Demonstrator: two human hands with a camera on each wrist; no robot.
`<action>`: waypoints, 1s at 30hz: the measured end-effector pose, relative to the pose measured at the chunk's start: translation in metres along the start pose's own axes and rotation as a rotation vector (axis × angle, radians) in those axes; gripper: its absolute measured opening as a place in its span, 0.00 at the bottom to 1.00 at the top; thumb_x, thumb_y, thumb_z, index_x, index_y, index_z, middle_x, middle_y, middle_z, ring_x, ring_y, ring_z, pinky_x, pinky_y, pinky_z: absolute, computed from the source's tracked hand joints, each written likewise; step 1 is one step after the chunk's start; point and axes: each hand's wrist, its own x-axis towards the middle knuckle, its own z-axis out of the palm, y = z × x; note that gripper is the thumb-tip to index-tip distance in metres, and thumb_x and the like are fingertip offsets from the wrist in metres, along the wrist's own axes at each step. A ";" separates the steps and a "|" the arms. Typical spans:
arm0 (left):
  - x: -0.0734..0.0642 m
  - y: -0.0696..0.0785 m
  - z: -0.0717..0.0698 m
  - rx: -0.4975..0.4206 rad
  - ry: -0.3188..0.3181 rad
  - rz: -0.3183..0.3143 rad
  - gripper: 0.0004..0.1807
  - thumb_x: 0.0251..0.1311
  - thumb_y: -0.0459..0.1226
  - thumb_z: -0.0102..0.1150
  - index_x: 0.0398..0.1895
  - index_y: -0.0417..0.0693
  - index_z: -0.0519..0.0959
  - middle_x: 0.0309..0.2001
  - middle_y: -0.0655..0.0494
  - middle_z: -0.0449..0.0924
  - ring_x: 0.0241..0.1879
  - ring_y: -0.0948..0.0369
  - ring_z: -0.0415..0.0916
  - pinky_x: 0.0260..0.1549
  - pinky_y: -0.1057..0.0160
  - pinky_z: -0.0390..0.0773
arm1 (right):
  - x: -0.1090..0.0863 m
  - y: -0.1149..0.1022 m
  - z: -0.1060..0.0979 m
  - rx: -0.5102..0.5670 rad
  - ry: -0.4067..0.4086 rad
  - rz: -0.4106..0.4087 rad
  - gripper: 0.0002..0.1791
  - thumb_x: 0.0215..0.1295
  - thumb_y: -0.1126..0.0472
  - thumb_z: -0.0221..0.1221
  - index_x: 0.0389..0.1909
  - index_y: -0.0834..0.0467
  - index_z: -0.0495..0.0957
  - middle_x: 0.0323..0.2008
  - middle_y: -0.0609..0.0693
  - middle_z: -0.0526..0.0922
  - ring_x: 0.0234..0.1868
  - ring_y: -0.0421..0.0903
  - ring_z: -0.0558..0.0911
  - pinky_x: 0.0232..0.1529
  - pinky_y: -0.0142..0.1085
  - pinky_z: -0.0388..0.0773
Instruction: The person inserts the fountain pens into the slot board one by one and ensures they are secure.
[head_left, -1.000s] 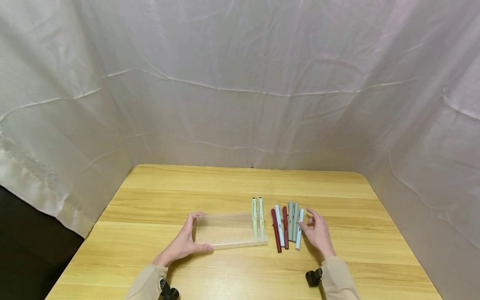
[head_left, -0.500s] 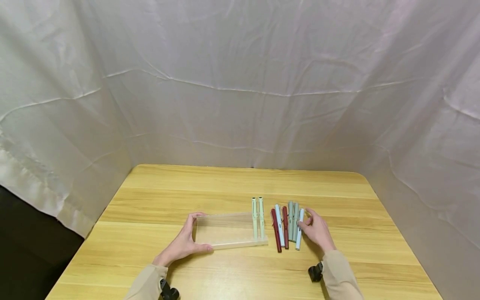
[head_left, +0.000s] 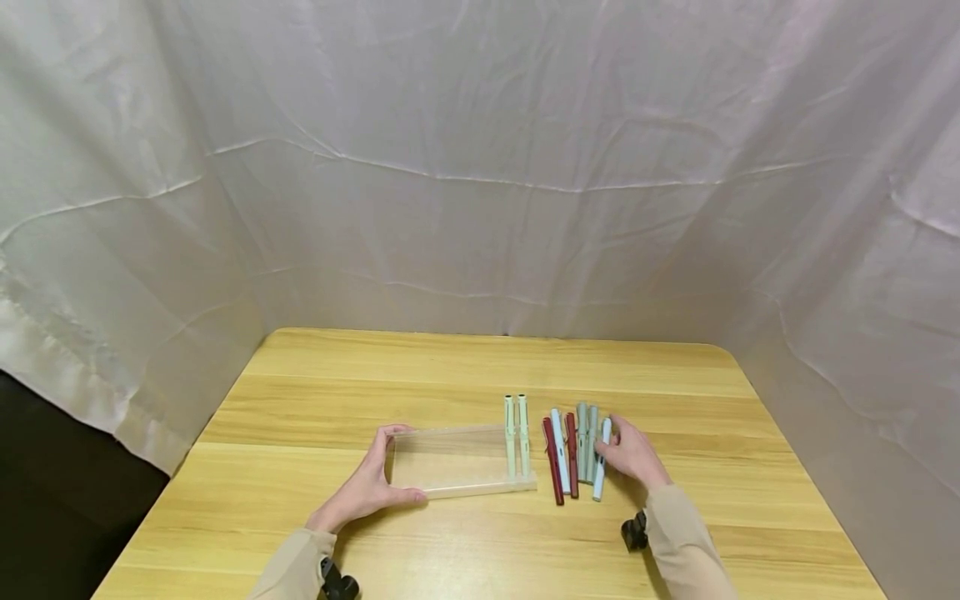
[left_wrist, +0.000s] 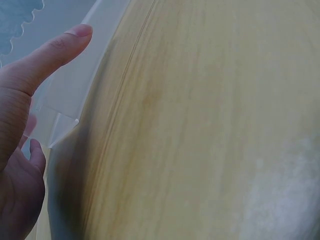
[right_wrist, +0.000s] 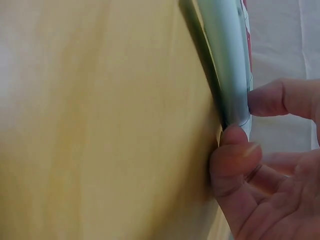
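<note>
From the head camera I see my left hand (head_left: 365,490) gripping the 9 o'clock end of the clear rectangular plastic tray (head_left: 457,468), thumb on its near edge and fingers curled over the far one; the left wrist view shows the thumb (left_wrist: 47,57) laid along the see-through wall. Two pale green capped pens (head_left: 516,436) already lie at the tray's 3 o'clock end. Just beyond, on the light wooden counter (head_left: 675,392), lies a row of loose pens: two dark red ones (head_left: 561,460), a white one and two grey-green ones (head_left: 586,442). At the row's 3 o'clock edge my right hand (head_left: 633,454) pinches the pale blue pen (head_left: 602,467), and the right wrist view shows the fingertips (right_wrist: 235,150) closing a narrow grip on its rounded end. To do this pickup well, I judge the pinch should settle on the barrel, lifting straight up so the neighbouring pens stay put, while the left hand holds the tray steady. No brand or writing is legible on any pen.
</note>
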 end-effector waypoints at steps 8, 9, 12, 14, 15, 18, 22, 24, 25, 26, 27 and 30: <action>0.000 0.001 0.000 0.002 0.002 -0.010 0.56 0.38 0.46 0.84 0.69 0.48 0.57 0.72 0.45 0.59 0.77 0.43 0.52 0.77 0.39 0.46 | 0.002 -0.002 0.000 -0.018 0.001 -0.007 0.40 0.64 0.61 0.59 0.74 0.69 0.55 0.30 0.55 0.76 0.18 0.44 0.75 0.23 0.36 0.77; 0.000 0.001 0.000 0.000 0.001 -0.016 0.57 0.38 0.46 0.84 0.69 0.48 0.57 0.72 0.45 0.59 0.77 0.43 0.52 0.77 0.39 0.46 | 0.002 -0.002 0.000 -0.024 0.006 -0.009 0.40 0.64 0.61 0.59 0.74 0.69 0.55 0.30 0.55 0.76 0.18 0.44 0.75 0.24 0.36 0.77; 0.001 0.001 0.000 -0.001 0.005 -0.010 0.57 0.38 0.46 0.84 0.69 0.48 0.57 0.72 0.45 0.59 0.77 0.42 0.52 0.77 0.38 0.46 | 0.002 -0.001 0.000 -0.032 0.015 -0.015 0.40 0.64 0.61 0.60 0.74 0.69 0.56 0.30 0.55 0.76 0.18 0.44 0.75 0.25 0.36 0.77; 0.001 0.000 0.001 0.000 0.006 0.003 0.56 0.38 0.45 0.84 0.69 0.48 0.57 0.72 0.43 0.59 0.76 0.40 0.52 0.77 0.36 0.47 | 0.002 -0.001 0.001 -0.028 0.019 -0.015 0.40 0.64 0.61 0.60 0.73 0.68 0.56 0.30 0.54 0.76 0.18 0.44 0.75 0.24 0.36 0.77; 0.000 0.000 0.001 0.001 0.007 0.008 0.56 0.39 0.45 0.84 0.69 0.48 0.57 0.72 0.43 0.59 0.76 0.40 0.52 0.76 0.35 0.47 | 0.001 0.000 0.001 -0.021 0.021 -0.014 0.40 0.63 0.62 0.60 0.73 0.68 0.56 0.31 0.54 0.76 0.18 0.44 0.75 0.24 0.36 0.78; 0.000 0.000 0.001 0.002 0.005 0.014 0.56 0.39 0.45 0.83 0.69 0.48 0.57 0.72 0.42 0.59 0.76 0.39 0.52 0.76 0.34 0.47 | 0.001 0.000 0.001 -0.005 0.031 -0.012 0.40 0.63 0.62 0.61 0.74 0.67 0.56 0.31 0.55 0.75 0.18 0.44 0.75 0.23 0.36 0.78; 0.000 0.000 0.000 -0.005 0.001 -0.001 0.56 0.39 0.46 0.84 0.69 0.48 0.57 0.72 0.44 0.59 0.77 0.41 0.51 0.77 0.37 0.46 | 0.000 -0.002 0.001 0.018 0.050 -0.005 0.41 0.63 0.61 0.61 0.75 0.65 0.56 0.31 0.54 0.75 0.18 0.44 0.76 0.23 0.35 0.78; 0.000 0.001 0.000 -0.006 -0.002 -0.004 0.56 0.39 0.46 0.84 0.69 0.48 0.57 0.72 0.44 0.59 0.77 0.42 0.51 0.77 0.38 0.45 | -0.001 -0.004 0.001 0.028 0.063 -0.004 0.41 0.63 0.61 0.61 0.75 0.64 0.56 0.31 0.53 0.75 0.20 0.44 0.75 0.23 0.34 0.78; 0.000 0.001 0.000 -0.009 -0.002 -0.007 0.56 0.39 0.46 0.84 0.69 0.48 0.57 0.72 0.45 0.59 0.77 0.43 0.51 0.78 0.39 0.45 | -0.002 -0.005 0.001 0.031 0.070 -0.004 0.41 0.63 0.61 0.61 0.75 0.63 0.55 0.31 0.53 0.75 0.21 0.44 0.75 0.24 0.34 0.77; 0.000 0.001 0.000 -0.009 -0.004 -0.008 0.56 0.39 0.45 0.84 0.69 0.48 0.56 0.72 0.45 0.58 0.77 0.44 0.51 0.78 0.40 0.45 | -0.002 -0.006 0.001 0.032 0.078 -0.006 0.41 0.64 0.61 0.60 0.75 0.63 0.55 0.31 0.53 0.75 0.22 0.44 0.75 0.24 0.34 0.77; 0.000 0.001 0.000 -0.012 -0.005 -0.009 0.56 0.39 0.45 0.84 0.69 0.49 0.56 0.72 0.46 0.58 0.77 0.45 0.51 0.78 0.40 0.44 | -0.003 -0.007 0.001 0.034 0.086 -0.008 0.41 0.64 0.60 0.60 0.76 0.62 0.55 0.32 0.52 0.74 0.23 0.44 0.75 0.25 0.34 0.77; 0.000 0.001 -0.001 -0.014 -0.009 -0.005 0.55 0.40 0.45 0.83 0.69 0.49 0.56 0.72 0.47 0.58 0.77 0.47 0.50 0.77 0.41 0.43 | -0.005 -0.009 0.001 0.029 0.112 -0.028 0.40 0.66 0.61 0.58 0.76 0.62 0.54 0.32 0.53 0.75 0.25 0.44 0.75 0.27 0.34 0.76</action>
